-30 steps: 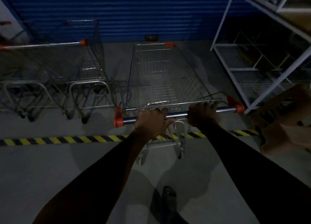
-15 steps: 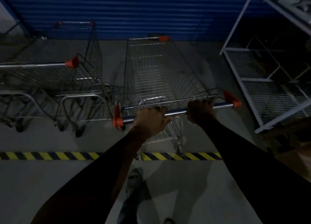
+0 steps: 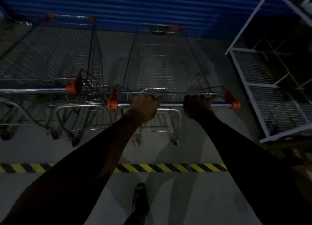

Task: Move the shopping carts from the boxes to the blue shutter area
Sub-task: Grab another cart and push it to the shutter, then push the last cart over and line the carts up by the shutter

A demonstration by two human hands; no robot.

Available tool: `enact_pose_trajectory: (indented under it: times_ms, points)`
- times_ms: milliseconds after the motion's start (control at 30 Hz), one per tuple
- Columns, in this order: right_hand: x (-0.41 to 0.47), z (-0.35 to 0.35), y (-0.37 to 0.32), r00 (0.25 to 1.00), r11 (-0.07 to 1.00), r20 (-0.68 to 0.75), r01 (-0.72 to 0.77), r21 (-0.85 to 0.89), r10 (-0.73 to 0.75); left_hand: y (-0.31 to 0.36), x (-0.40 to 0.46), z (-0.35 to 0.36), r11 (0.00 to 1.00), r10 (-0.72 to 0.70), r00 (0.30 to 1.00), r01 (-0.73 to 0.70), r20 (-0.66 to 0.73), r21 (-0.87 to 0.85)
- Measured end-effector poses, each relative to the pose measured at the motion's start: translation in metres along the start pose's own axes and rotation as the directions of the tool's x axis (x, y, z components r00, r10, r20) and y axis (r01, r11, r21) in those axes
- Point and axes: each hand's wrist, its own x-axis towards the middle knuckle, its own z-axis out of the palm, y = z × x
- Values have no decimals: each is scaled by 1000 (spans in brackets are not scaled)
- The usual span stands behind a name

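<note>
A wire shopping cart (image 3: 162, 62) with orange handle ends stands straight ahead, its front close to the blue shutter (image 3: 143, 6). My left hand (image 3: 145, 106) and my right hand (image 3: 197, 106) both grip its handle bar (image 3: 172, 104), arms stretched out. To the left, other parked shopping carts (image 3: 50, 59) stand side by side facing the shutter, the nearest one almost touching my cart. The scene is dim.
A white wire shelving rack (image 3: 273, 76) stands close on the right of my cart. A yellow-and-black floor stripe (image 3: 168, 167) runs across behind the cart's rear wheels. My foot (image 3: 140, 197) is on the grey floor below the stripe. Cardboard shows at the right edge (image 3: 302, 157).
The cart has rolled forward over the striped line toward the shutter and now sits level with the parked carts. Both hands kept their grip on the handle.
</note>
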Motion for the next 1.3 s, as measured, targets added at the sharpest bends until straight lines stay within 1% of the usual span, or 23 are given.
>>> enact_pose_trajectory:
  times_ms: [100, 200, 400, 433, 467, 500, 567, 600, 633, 667, 733, 800, 867, 900, 967, 1067, 1167, 1233, 1300]
  points:
    - [15, -2, -5, 999, 1000, 36, -1, 1, 1, -11, 11, -2, 1000, 15, 999, -14, 40, -21]
    - [17, -3, -4, 999, 1000, 31, 8, 8, -8, -10, 11, -4, 1000, 18, 999, -17, 38, -9]
    - [2, -1, -12, 1000, 999, -3, 15, 45, -15, -7, -5, 2, 997, -78, 996, 77, 48, 20]
    - [-3, -1, -14, 1000, 998, -21, 15, 56, -14, -7, -9, 3, 995, -97, 995, 96, 31, 27]
    - [-9, -1, -16, 998, 998, -56, 20, 59, -16, -7, -14, 4, 994, -102, 995, 103, -17, 42]
    - [-17, 0, -18, 992, 999, -125, 29, 46, -23, -5, -19, 3, 995, -85, 992, 90, -94, 51]
    - [-41, 1, -19, 955, 999, -295, 46, 25, -37, 7, -29, 1, 1000, 12, 963, -6, -269, 23]
    - [-55, 1, -19, 929, 998, -368, 43, 54, -20, 18, -32, -1, 997, 74, 939, -78, -336, 0]
    - [-69, 2, -16, 913, 994, -407, 22, 103, 22, 33, -35, -4, 988, 133, 912, -154, -389, -22]
    - [-84, 4, -12, 907, 987, -414, -15, 161, 81, 52, -36, -5, 974, 182, 883, -223, -432, -47]
    - [-118, 13, 4, 910, 963, -368, -101, 249, 191, 93, -37, -5, 940, 243, 843, -327, -479, -99]
    - [-161, 28, 27, 915, 944, -302, -189, 269, 269, 138, -42, 0, 905, 307, 837, -404, -452, -133]
    - [-210, 42, 55, 905, 915, -216, -306, 264, 365, 186, -50, 2, 860, 403, 831, -487, -382, -152]
    - [-236, 49, 69, 887, 890, -182, -371, 267, 424, 211, -56, 1, 830, 461, 816, -535, -347, -155]
    - [-292, 62, 100, 821, 815, -139, -501, 290, 554, 264, -72, -3, 761, 575, 761, -632, -301, -144]
    - [-385, 78, 140, 692, 683, -102, -659, 315, 715, 346, -107, -11, 658, 699, 647, -749, -304, -79]
    - [-484, 95, 170, 555, 545, -83, -761, 350, 828, 430, -159, -21, 549, 794, 526, -836, -304, -14]
    - [-552, 105, 185, 451, 448, -81, -820, 356, 889, 484, -197, -27, 461, 852, 434, -887, -292, 27]
    - [-620, 117, 195, 358, 356, -63, -862, 361, 932, 537, -240, -28, 384, 892, 364, -923, -267, 26]
